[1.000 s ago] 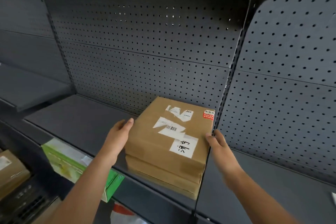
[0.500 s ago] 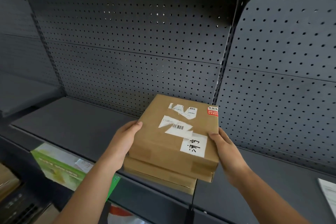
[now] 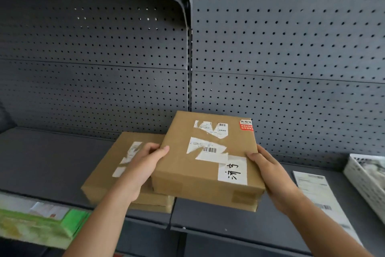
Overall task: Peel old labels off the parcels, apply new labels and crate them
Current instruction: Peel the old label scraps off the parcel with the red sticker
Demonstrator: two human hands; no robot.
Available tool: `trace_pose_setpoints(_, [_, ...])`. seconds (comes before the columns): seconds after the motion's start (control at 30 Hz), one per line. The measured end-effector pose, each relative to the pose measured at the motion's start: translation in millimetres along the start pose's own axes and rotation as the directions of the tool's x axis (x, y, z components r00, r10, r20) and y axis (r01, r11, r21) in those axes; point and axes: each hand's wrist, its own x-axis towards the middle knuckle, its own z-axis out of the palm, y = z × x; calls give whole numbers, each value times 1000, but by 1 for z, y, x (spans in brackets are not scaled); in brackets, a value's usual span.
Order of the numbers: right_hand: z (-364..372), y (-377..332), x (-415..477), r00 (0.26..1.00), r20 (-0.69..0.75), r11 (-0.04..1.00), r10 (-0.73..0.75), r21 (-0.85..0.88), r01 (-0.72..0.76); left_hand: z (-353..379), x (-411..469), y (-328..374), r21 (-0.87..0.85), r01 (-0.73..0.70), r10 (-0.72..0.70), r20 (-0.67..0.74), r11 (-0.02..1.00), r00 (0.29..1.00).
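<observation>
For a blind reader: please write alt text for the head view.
The left hand and right hand grip a brown parcel with torn white labels by its sides, above a dark shelf. A second parcel lies partly under it; a label sheet and white basket lie at right.

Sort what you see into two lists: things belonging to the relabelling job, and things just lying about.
Job: top parcel, gripped by left hand and right hand; lower parcel; label sheet; white basket, probably the crate.
Lying about: green box.

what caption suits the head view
Left hand and right hand hold a labelled parcel partly over a second parcel on the shelf.
</observation>
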Motion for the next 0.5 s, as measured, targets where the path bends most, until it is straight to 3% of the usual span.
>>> trace_pose_setpoints(0.5, [-124, 31, -24, 998, -50, 999, 39, 28, -38, 126, -22, 1, 181, -16, -6, 124, 983, 992])
